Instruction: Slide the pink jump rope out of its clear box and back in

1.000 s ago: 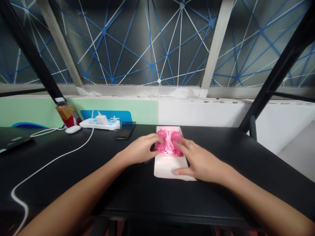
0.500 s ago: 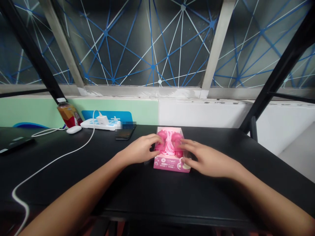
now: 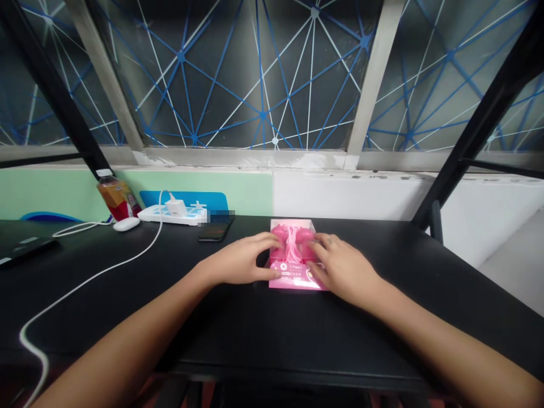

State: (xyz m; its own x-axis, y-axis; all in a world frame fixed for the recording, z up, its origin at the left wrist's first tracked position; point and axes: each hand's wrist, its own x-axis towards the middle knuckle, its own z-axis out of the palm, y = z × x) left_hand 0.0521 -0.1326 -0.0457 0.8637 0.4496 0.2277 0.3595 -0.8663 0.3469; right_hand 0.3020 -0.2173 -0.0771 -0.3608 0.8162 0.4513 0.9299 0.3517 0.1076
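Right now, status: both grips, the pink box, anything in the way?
Left grip open, at left side of pink box; right grip open, at its right. Pink cord inside box. Nearest other thing: phone, apart from box.

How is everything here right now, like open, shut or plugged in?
Pink box: printed side showing; can't tell if fully shut
Pink cord: bundled, inside the box
Left hand: fingers bent, at the box's left side
Right hand: fingers bent, at its right side
Bottle: cap on
Charger: plugged into the power strip
White cable: plugged into the charger
Phone: lying flat
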